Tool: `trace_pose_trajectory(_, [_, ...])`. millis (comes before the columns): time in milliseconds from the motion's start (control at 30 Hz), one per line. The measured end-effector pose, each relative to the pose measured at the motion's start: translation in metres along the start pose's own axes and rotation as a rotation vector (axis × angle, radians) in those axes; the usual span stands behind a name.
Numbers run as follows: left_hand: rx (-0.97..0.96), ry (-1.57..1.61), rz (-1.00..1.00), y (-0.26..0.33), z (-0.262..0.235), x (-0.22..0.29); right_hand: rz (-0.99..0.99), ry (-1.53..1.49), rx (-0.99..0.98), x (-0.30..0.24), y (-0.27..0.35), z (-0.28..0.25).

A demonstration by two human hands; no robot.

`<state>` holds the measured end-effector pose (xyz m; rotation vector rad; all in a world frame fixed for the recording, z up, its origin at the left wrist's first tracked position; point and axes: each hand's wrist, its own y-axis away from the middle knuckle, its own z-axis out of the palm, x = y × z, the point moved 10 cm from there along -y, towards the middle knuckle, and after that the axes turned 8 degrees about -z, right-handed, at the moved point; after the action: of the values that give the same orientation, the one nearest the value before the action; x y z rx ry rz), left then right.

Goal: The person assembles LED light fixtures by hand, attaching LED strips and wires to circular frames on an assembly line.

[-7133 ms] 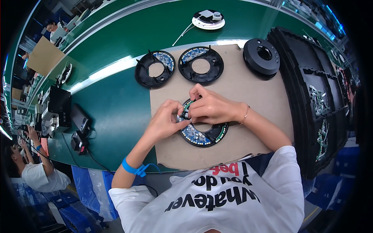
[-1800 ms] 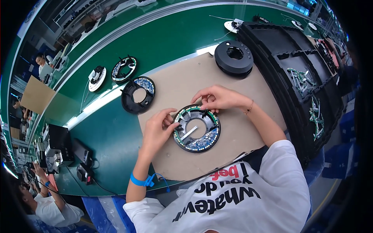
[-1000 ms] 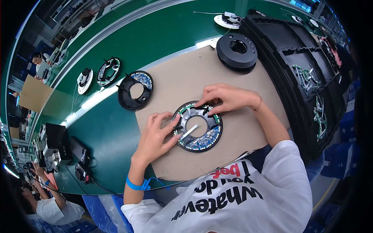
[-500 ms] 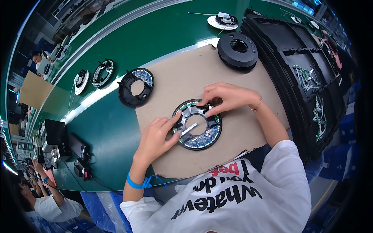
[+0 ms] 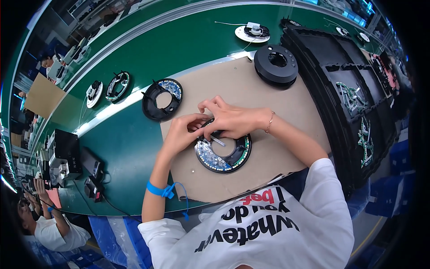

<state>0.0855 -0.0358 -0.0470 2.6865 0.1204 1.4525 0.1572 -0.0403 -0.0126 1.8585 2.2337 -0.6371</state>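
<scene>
A round black ring-shaped housing [image 5: 216, 160] lies on the cardboard sheet in front of me, with a blue circuit board and small white LEDs along its rim. A short silver-white strip [image 5: 218, 141] juts over its centre hole. My left hand [image 5: 182, 131] is closed at the ring's upper left edge, fingers curled and thumb near the rim. Close beside it, my right hand [image 5: 230, 120] reaches across the ring's top with bent fingers pressed together. What lies between its fingertips is hidden. The two hands nearly touch and cover the upper part of the ring.
Another ring housing [image 5: 162, 99] rests at the cardboard's far left corner, and a dark round cover [image 5: 276, 66] at its far right. Black divided trays [image 5: 329, 89] with green boards stand on the right. White-based round assemblies [image 5: 252, 33] sit farther back. Black boxes [image 5: 65, 150] stand left.
The ring has turned clockwise, so its blue board now faces lower left. My right hand has moved left, up against my left hand at the ring's upper left.
</scene>
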Motion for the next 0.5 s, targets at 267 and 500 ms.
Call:
trace_pose_trajectory(267, [0.014,0.010,0.052,0.003,-0.002,-0.015,-0.105,-0.199,0.292,0.003,-0.002,-0.013])
trace_pose_trajectory(500, [0.090,0.070,0.114,0.006,-0.011,-0.013,-0.114,-0.319,0.300,-0.004,-0.007,-0.005])
